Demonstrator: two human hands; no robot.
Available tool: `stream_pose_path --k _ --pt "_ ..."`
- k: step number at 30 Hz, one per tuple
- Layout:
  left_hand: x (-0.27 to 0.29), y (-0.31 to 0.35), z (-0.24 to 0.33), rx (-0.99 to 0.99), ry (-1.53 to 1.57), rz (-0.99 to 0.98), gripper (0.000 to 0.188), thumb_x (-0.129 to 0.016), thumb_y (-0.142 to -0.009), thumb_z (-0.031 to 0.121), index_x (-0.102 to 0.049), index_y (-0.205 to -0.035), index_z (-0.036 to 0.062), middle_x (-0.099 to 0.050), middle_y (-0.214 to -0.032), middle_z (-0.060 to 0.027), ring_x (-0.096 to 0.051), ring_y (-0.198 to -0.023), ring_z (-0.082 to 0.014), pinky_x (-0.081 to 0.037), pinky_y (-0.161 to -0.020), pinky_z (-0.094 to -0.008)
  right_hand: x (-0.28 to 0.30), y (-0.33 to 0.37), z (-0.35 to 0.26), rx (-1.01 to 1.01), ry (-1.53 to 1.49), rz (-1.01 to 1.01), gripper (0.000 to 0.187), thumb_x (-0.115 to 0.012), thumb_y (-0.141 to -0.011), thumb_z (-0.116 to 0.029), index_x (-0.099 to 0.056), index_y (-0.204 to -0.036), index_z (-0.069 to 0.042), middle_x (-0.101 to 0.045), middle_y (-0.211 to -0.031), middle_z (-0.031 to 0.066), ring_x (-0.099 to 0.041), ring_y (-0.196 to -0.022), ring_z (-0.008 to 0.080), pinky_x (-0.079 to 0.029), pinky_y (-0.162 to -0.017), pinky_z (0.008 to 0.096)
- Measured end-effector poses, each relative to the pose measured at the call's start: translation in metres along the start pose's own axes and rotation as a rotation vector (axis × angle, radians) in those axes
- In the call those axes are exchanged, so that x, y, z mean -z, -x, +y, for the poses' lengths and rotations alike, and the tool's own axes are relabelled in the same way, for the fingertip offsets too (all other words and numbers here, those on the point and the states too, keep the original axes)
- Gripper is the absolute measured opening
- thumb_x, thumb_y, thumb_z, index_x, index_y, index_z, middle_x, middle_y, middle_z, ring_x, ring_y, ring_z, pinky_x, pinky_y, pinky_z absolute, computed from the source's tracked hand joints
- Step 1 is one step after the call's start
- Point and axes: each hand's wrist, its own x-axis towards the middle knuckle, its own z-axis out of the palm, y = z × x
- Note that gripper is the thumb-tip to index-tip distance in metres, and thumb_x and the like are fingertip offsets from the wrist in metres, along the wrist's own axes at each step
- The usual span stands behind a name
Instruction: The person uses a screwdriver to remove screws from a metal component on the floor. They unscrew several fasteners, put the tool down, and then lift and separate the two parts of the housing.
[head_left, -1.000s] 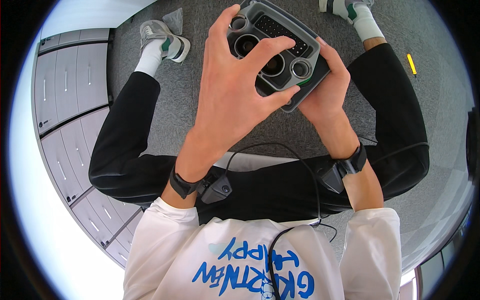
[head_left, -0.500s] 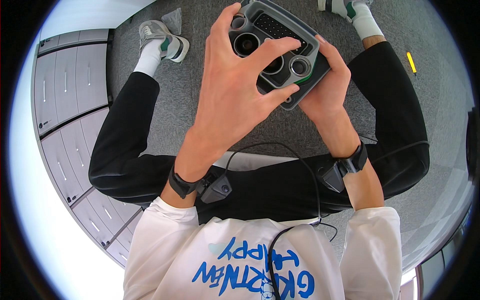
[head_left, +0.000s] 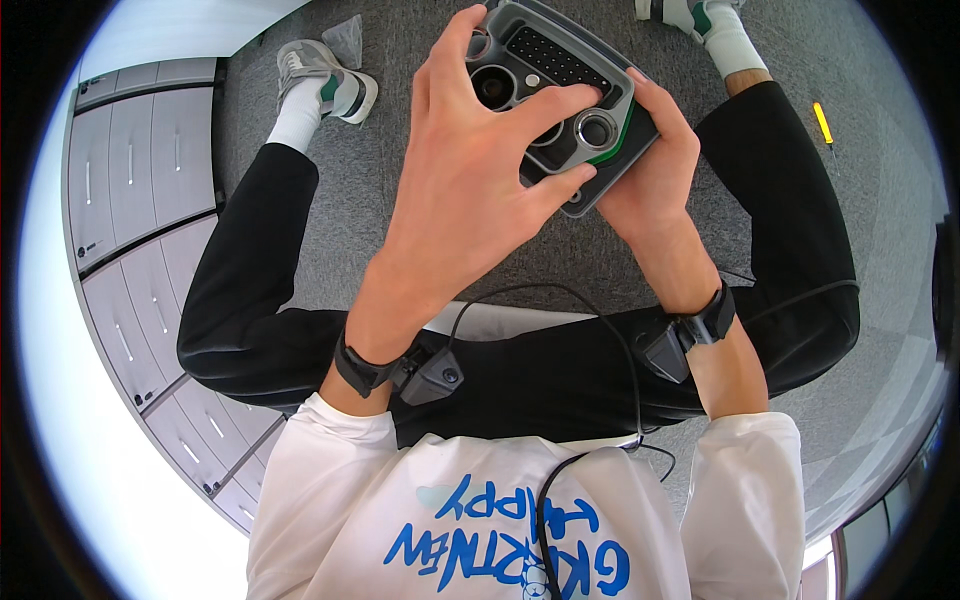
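Held up between both hands is a grey and black handheld device (head_left: 607, 98) with several round, lens-like openings and a black panel of small dots. Its grey upper part sits over a dark base (head_left: 628, 150), and a green strip (head_left: 626, 128) shows between them on the right side. My left hand (head_left: 465, 150) spans the upper part, its fingers bent around the far left edge, index finger lying across the face and thumb at the near edge. My right hand (head_left: 655, 160) grips the right side, thumb at the edge; its other fingers are hidden underneath.
A yellow-handled screwdriver (head_left: 823, 124) lies on the grey carpet at right. My outstretched legs frame the floor. A clear plastic bag (head_left: 345, 42) lies by my left shoe (head_left: 325, 80). Grey drawer cabinets (head_left: 135, 180) line the left. A black cable (head_left: 560, 288) crosses my lap between wrist-mounted devices.
The grey upper part has shifted slightly against the dark base, and more of the green strip shows along the right side. My left hand moved slightly with it; my right hand stayed nearly still.
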Motion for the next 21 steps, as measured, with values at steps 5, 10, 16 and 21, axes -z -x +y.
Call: stream_pose_path --k 5,10,16,21 --pt "-0.0012 0.0000 -0.0005 0.001 0.021 -0.014 0.062 -0.090 -0.068 0.017 -0.070 -0.125 0.0318 -0.036 -0.151 -0.0182 -0.048 -0.133 -0.0410 -0.047 -0.106 -0.0475 -0.0001 0.0005 -0.0008 0.003 0.017 0.009 0.044 -0.052 -0.098 -0.030 -0.059 -0.127 0.002 -0.068 -0.111 0.0150 -0.070 -0.099 0.0238 -0.059 -0.088 0.0394" --pt "-0.0004 0.0006 0.0001 -0.015 -0.110 -0.068 0.062 -0.088 -0.072 0.019 -0.069 -0.129 0.0334 -0.034 -0.152 -0.0191 -0.048 -0.133 -0.0423 -0.046 -0.106 -0.0489 0.0041 -0.0010 0.0010 -0.011 0.038 0.004 0.044 -0.052 -0.098 -0.031 -0.059 -0.126 0.002 -0.068 -0.111 0.0145 -0.070 -0.100 0.0236 -0.058 -0.089 0.0388" --pt "-0.0050 -0.0002 -0.0052 -0.002 -0.046 -0.023 0.076 -0.090 -0.067 0.019 -0.061 -0.137 0.0310 -0.038 -0.149 -0.0176 -0.051 -0.130 -0.0396 -0.051 -0.102 -0.0475 0.0012 -0.0001 0.0018 0.017 0.073 0.013 0.045 -0.052 -0.098 -0.030 -0.058 -0.128 0.002 -0.067 -0.118 0.0176 -0.069 -0.107 0.0261 -0.058 -0.092 0.0404" --pt "-0.0048 -0.0036 -0.0068 0.099 0.100 0.041 0.088 -0.092 -0.059 0.016 -0.056 -0.139 0.0241 -0.040 -0.145 -0.0151 -0.056 -0.124 -0.0320 -0.053 -0.098 -0.0437 -0.0028 -0.0033 0.0041 0.010 -0.010 0.016 0.042 -0.047 -0.102 -0.032 -0.060 -0.125 0.000 -0.070 -0.117 0.0160 -0.070 -0.106 0.0254 -0.057 -0.094 0.0407"
